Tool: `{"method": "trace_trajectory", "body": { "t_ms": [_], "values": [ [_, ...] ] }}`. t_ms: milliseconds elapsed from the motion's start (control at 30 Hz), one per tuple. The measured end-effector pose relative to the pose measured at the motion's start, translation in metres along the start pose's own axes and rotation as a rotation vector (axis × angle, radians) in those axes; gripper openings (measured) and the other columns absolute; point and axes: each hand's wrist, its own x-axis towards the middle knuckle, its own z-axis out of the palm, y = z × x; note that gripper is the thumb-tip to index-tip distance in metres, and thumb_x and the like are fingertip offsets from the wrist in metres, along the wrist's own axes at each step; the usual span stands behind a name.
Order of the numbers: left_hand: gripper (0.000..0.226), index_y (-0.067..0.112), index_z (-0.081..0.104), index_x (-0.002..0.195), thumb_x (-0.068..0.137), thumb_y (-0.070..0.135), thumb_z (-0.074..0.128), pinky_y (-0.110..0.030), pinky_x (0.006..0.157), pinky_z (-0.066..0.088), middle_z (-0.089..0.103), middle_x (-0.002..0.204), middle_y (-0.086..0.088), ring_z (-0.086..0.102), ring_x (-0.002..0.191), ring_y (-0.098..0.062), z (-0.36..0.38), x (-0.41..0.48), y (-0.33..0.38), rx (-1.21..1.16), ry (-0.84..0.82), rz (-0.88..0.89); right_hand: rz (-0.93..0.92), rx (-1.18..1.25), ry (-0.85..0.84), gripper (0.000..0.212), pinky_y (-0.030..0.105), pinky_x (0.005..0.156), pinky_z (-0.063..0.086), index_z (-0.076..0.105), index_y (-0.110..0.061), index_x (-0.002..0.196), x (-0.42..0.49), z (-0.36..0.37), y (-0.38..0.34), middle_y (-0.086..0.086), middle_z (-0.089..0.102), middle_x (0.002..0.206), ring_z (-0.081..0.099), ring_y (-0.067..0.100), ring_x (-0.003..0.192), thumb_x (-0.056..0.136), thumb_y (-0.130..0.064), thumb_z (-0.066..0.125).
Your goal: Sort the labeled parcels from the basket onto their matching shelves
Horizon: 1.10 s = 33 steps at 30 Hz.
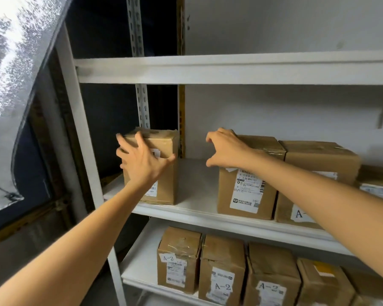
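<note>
**Head view, shelving unit.** Your left hand (142,162) lies flat against the front face of a cardboard parcel (166,187), fingers straight and spread wide, thumb pointing right. It presses the face and grips nothing. This parcel stands upright at the far left end of the middle shelf (197,184), just beside the white upright post (82,140); your hand covers most of its label.

Your right hand (226,149) is at the top left corner of a second parcel (245,195) on the same shelf, fingers and thumb half bent like a claw with nothing between their tips. The palm may be touching the carton's top, but the angle does not settle it. A bare stretch of shelf separates the two parcels.

A third parcel (318,160), whose tag begins "A-", stands touching the second on its right. On the lower shelf (139,261), a row of A-2 parcels (221,272) stands side by side. The upper shelf (230,69) crosses above both hands.
</note>
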Motion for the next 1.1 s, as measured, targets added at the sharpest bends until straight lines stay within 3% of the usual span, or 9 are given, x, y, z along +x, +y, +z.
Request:
{"method": "trace_trajectory", "body": {
  "t_ms": [100, 267, 433, 567, 700, 900, 1033, 1100],
  "values": [
    [0.106, 0.022, 0.022, 0.137, 0.057, 0.066, 0.075, -0.061, 0.100, 0.036, 0.000, 0.154, -0.019, 0.016, 0.134, -0.049, 0.004, -0.001, 0.003, -0.024, 0.020, 0.014, 0.033, -0.077, 0.033, 0.064, 0.041, 0.085, 0.049, 0.050, -0.009, 0.118, -0.001, -0.003, 0.013, 0.009, 0.047, 0.115, 0.046, 0.028, 0.108, 0.066, -0.027, 0.082],
    [0.106, 0.019, 0.024, 0.136, 0.055, 0.062, 0.079, -0.060, 0.101, 0.038, 0.003, 0.152, -0.019, 0.018, 0.132, -0.047, 0.004, -0.006, 0.010, -0.071, 0.018, 0.012, 0.053, 0.006, -0.033, 0.093, 0.036, 0.087, 0.048, 0.047, -0.013, 0.129, -0.001, -0.015, 0.027, 0.003, 0.052, 0.123, 0.050, 0.023, 0.112, 0.052, -0.042, 0.090],
    [0.105, 0.019, 0.029, 0.132, 0.050, 0.061, 0.080, -0.059, 0.096, 0.043, 0.010, 0.148, -0.017, 0.023, 0.127, -0.044, 0.010, -0.017, 0.026, -0.139, 0.010, 0.036, 0.104, -0.183, -0.091, 0.089, 0.039, 0.077, 0.049, 0.048, -0.017, 0.116, -0.012, -0.024, 0.038, 0.000, 0.053, 0.113, 0.053, 0.022, 0.101, 0.044, -0.044, 0.092],
    [0.108, 0.019, 0.030, 0.132, 0.048, 0.064, 0.080, -0.059, 0.095, 0.043, 0.009, 0.148, -0.014, 0.023, 0.128, -0.043, 0.018, -0.032, 0.049, -0.163, -0.029, 0.056, 0.063, -0.206, -0.098, 0.088, 0.032, 0.075, 0.041, 0.047, -0.017, 0.125, -0.015, -0.021, 0.045, 0.000, 0.052, 0.121, 0.051, 0.021, 0.109, 0.052, -0.041, 0.090],
    [0.112, 0.019, 0.029, 0.132, 0.044, 0.067, 0.078, -0.058, 0.095, 0.043, 0.008, 0.149, -0.013, 0.023, 0.128, -0.042, 0.024, -0.046, 0.068, -0.162, -0.069, 0.081, 0.034, -0.210, -0.074, 0.091, 0.037, 0.087, 0.044, 0.046, -0.017, 0.129, -0.018, -0.022, 0.050, -0.001, 0.052, 0.124, 0.049, 0.021, 0.113, 0.053, -0.042, 0.090],
    [0.112, 0.018, 0.027, 0.134, 0.047, 0.066, 0.080, -0.057, 0.098, 0.042, 0.002, 0.151, -0.014, 0.018, 0.132, -0.042, 0.023, -0.055, 0.078, -0.171, -0.098, 0.075, -0.006, -0.215, -0.075, 0.092, 0.032, 0.079, 0.038, 0.044, -0.015, 0.132, -0.023, -0.019, 0.055, 0.002, 0.050, 0.127, 0.047, 0.022, 0.116, 0.056, -0.039, 0.089],
    [0.107, 0.015, 0.022, 0.141, 0.062, 0.062, 0.075, -0.060, 0.105, 0.032, 0.000, 0.154, -0.017, 0.013, 0.138, -0.044, 0.011, -0.055, 0.077, -0.139, -0.161, 0.091, -0.034, -0.219, -0.054, 0.090, 0.037, 0.094, 0.042, 0.040, -0.011, 0.135, -0.033, -0.018, 0.055, 0.007, 0.046, 0.132, 0.042, 0.026, 0.122, 0.062, -0.031, 0.088],
    [0.097, 0.010, 0.027, 0.139, 0.068, 0.058, 0.072, -0.057, 0.106, 0.032, 0.010, 0.152, -0.020, 0.018, 0.136, -0.041, 0.000, -0.061, 0.080, -0.101, -0.101, 0.131, -0.050, -0.225, -0.044, 0.088, 0.039, 0.099, 0.041, 0.040, -0.010, 0.135, -0.046, -0.021, 0.057, 0.008, 0.046, 0.133, 0.041, 0.026, 0.123, 0.063, -0.029, 0.088]
  ]
}}
